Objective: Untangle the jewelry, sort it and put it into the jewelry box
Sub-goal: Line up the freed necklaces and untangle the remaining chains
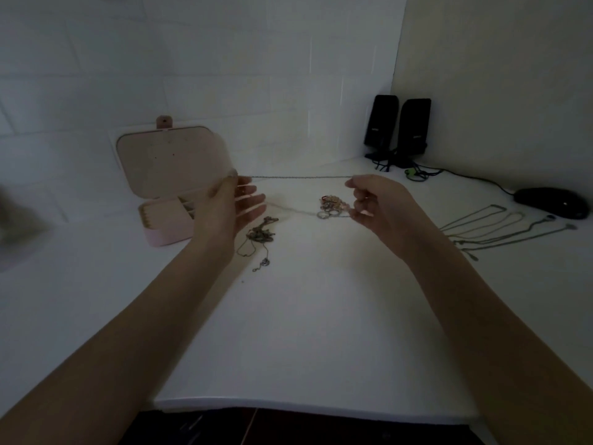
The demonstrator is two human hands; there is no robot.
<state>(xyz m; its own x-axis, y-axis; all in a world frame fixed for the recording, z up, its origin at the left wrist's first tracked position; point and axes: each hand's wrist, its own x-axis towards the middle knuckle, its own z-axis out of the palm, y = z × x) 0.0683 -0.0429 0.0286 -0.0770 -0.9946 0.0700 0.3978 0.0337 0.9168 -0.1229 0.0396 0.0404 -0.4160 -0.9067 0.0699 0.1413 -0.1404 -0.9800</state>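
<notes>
Thin twisted chain (298, 177) taut — both hands pinching.

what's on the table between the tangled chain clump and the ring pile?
Head view: bare white table between the tangled chain clump and the ring pile. Only a pale beaded strand crosses slightly farther back.

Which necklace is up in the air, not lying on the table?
The thin chain stretched straight between the left hand and right hand. The tangled chains and the laid-out necklaces all rest on the white table.
</notes>
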